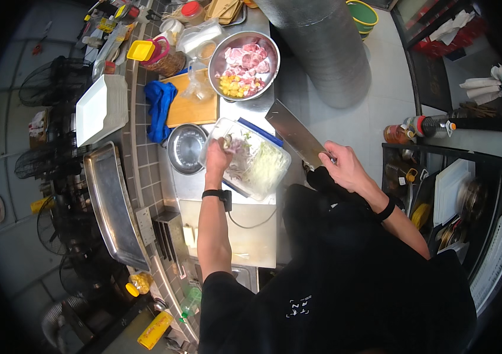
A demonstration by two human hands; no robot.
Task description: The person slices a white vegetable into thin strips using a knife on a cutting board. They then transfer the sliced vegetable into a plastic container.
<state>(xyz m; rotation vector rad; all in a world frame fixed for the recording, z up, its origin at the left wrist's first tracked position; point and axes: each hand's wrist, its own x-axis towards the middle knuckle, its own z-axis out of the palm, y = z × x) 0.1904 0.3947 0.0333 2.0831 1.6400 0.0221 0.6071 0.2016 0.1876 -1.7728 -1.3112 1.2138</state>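
My left hand (218,155) is over the left part of a clear plastic container (284,170), its fingers around some purplish shredded vegetable, blurred. Pale green shreds (262,161) lie in the right part of that container, and darker shreds lie beside them. My right hand (344,166) grips the handle of a cleaver (297,135), whose broad blade points up and away to the left, right of the container. Beyond the container stands a steel bowl (276,66) of raw meat pieces (251,59) with yellow chunks (235,86).
A round metal pan (186,149) adjoins the container's left side. Behind it are a wooden cutting board (193,108) and a blue cloth (159,106). A pale cutting board (251,236) lies nearer me. A large grey cylinder (326,48) stands right of the counter; stacked white trays (109,106) sit at left.
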